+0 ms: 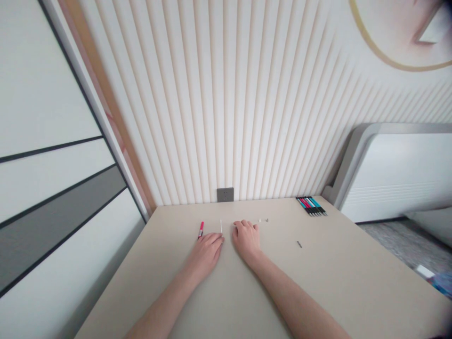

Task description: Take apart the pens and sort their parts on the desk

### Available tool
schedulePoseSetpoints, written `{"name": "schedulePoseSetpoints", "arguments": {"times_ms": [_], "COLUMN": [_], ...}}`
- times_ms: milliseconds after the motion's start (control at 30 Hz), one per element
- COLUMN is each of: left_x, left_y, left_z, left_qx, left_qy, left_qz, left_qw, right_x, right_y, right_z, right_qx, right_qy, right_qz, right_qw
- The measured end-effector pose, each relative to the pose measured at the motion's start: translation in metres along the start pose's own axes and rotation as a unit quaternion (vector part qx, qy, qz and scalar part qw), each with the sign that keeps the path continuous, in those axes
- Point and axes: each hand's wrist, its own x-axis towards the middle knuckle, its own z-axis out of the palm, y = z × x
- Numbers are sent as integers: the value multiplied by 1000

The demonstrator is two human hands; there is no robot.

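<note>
My left hand [209, 248] rests low over the table, its fingers closed on a thin white stick [221, 226] that looks like a pen refill and points toward the wall. Just beyond its knuckles lies a red pen barrel [201, 227] with a dark lower end, partly covered by the hand. My right hand [246, 239] is a short way to the right, palm down with fingers curled. Whatever sits under its fingertips is too small to make out. Close to its right are a tiny white piece [260, 220] and a small greyish piece [267, 220].
A row of several pens [311, 206] in black, red, white and teal lies at the back right of the beige table [339, 278]. Nearer is a small dark strip [299, 244]. Behind rises a ribbed wall with a grey socket [225, 194]; a bed [399, 174] stands right.
</note>
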Motion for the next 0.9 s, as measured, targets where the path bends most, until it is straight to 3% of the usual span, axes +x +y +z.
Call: {"name": "schedulePoseSetpoints", "arguments": {"times_ms": [167, 267, 433, 533, 633, 733, 900], "left_x": [-1, -1, -1, -1, 0, 0, 0], "left_y": [-2, -3, -6, -8, -9, -10, -10], "left_z": [2, 2, 2, 4, 6, 6, 4], "left_qx": [-1, -2, -4, -6, -8, -4, -1], "left_qy": [5, 2, -10, -3, 8, 4, 4], "left_qz": [-2, -7, -9, -10, -8, -4, -4], "left_qw": [1000, 1000, 1000, 1000, 1000, 1000, 1000], "right_x": [4, 18, 41, 42, 34, 30, 37], "right_y": [11, 48, 175, 256, 308, 326, 324], "right_z": [-12, -31, -68, -86, -93, -89, -74], "right_qx": [18, 12, -60, -124, -147, -145, -166], "right_qy": [36, 104, 152, 110, 89, 82, 54], "right_qz": [0, 22, 152, 247, 267, 255, 245], "right_qw": [999, 994, 975, 955, 948, 952, 954]}}
